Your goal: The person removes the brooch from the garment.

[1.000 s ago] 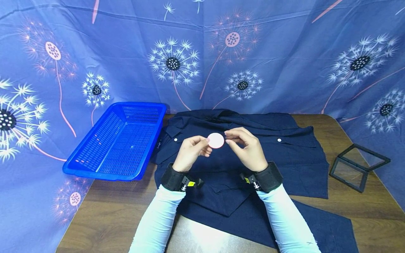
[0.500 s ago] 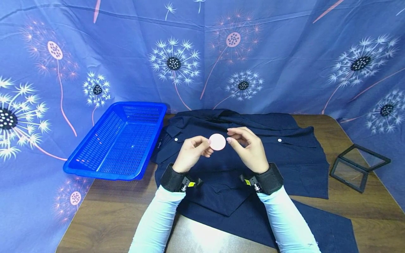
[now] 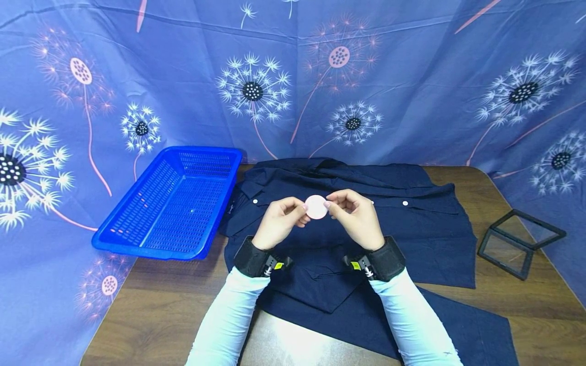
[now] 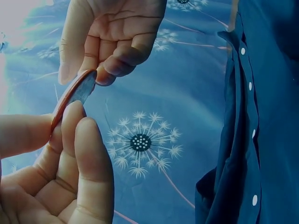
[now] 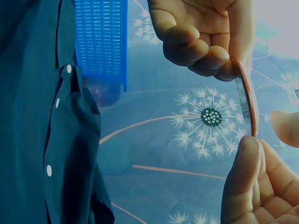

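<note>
A small round pocket mirror is held up over the dark shirt in the head view; its face is pale pink, its rim reddish. My left hand pinches its left edge between thumb and fingers. On the opposite side, my right hand reaches the edge with a fingertip. In the right wrist view the right thumb stands apart from the mirror. The left wrist view shows the mirror nearly edge-on, its shiny grey side turned to the camera. Beneath both hands lies the navy shirt with white buttons.
To the left stands a blue perforated plastic basket. A black hinged frame with clear panes rests open at the right on the wooden table. Behind hangs a blue cloth with dandelion prints.
The mirror has shifted slightly right in the left hand, and its face has tilted. My right hand has come in from a small gap to the mirror's right edge.
</note>
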`<state>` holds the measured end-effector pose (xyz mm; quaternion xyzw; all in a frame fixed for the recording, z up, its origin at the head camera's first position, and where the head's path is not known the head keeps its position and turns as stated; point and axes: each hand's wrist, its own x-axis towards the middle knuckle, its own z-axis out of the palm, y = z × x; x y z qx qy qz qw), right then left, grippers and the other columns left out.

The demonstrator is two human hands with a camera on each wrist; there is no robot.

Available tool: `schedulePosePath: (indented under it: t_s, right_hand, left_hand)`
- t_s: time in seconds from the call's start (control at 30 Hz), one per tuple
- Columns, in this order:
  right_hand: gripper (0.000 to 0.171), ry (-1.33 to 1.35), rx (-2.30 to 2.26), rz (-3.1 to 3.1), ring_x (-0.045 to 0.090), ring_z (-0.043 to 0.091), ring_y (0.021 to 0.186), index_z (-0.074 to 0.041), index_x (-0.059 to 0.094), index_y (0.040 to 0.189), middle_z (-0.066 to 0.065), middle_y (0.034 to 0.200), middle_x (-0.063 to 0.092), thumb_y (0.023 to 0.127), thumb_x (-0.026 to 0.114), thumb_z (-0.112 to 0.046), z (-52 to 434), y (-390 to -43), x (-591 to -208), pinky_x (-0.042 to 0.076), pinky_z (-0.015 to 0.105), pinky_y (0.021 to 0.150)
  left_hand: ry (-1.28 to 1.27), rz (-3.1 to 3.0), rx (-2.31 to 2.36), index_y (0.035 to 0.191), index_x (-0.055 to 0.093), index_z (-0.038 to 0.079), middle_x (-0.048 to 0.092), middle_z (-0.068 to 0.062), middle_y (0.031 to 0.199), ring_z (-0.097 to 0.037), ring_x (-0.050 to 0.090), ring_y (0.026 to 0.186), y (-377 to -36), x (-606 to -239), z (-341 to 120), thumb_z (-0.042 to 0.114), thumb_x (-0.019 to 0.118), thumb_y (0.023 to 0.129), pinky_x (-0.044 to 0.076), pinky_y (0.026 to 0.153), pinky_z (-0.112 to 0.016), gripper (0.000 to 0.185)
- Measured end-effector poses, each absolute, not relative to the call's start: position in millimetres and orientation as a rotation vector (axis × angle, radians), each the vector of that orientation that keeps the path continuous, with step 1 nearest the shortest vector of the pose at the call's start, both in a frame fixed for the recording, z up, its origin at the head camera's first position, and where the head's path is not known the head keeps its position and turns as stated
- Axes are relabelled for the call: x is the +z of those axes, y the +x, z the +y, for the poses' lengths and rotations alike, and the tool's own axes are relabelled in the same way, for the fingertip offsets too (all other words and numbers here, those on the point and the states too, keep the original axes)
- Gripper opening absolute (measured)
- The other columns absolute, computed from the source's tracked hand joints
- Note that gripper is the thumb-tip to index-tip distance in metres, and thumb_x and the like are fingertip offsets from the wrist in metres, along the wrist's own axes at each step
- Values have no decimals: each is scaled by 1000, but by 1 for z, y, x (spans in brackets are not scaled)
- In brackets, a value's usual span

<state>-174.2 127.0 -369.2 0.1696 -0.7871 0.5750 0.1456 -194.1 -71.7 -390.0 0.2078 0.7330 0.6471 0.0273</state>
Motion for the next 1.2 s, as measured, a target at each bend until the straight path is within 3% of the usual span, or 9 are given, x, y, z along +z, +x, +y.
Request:
schedulePosePath:
  t_s: [0.1,0.33,0.6,0.7,0.83,1.07,1.2]
  right_hand:
    - [15,481,1646,-2297,61,6,63,13,65,100,24,83,66,88,66,4,124,-169,-361,50,15,59]
    - [16,445,1651,-2344,57,0,60,5,68,101,17,81,67,89,70,-7,128,-187,-389,50,17,56]
    - [14,437,1642,-2360,58,5,58,0,68,94,13,73,65,88,72,-12,128,-189,-394,49,21,53]
    - [14,437,1630,-2376,58,5,59,0,68,93,13,75,66,88,72,-13,128,-189,-394,49,20,54]
    - [15,424,1600,-2393,55,6,61,-1,68,91,12,75,65,88,73,-15,127,-188,-394,45,19,54]
    - [15,418,1556,-2397,51,7,59,-4,68,88,7,71,61,87,74,-17,127,-187,-393,40,21,51]
    - [14,426,1559,-2395,51,8,59,-5,68,89,6,72,61,87,74,-17,127,-187,-393,40,21,51]
  left_hand:
    - [649,2290,1968,96,64,-11,66,-27,82,-26,66,72,-194,-390,-72,8,55,98,56,66,-23,20]
    - [689,2353,1875,96,65,-7,68,-23,83,-39,65,77,-196,-394,-72,8,55,98,56,67,-23,18]
    - [731,2395,1829,93,66,-5,68,-20,81,-17,66,71,-196,-395,-72,10,57,98,58,68,-25,19]
    - [729,2399,1824,93,67,-5,68,-19,81,-18,65,71,-196,-396,-72,10,57,98,58,68,-25,19]
    - [727,2411,1814,93,67,-4,68,-18,81,-28,67,73,-196,-396,-72,10,57,98,58,67,-25,18]
    - [745,2424,1795,93,67,-4,69,-18,81,-8,63,69,-193,-393,-71,10,58,98,58,67,-25,17]
    - [742,2425,1790,93,67,-3,68,-17,81,-6,63,69,-193,-392,-71,10,58,98,58,68,-25,17]
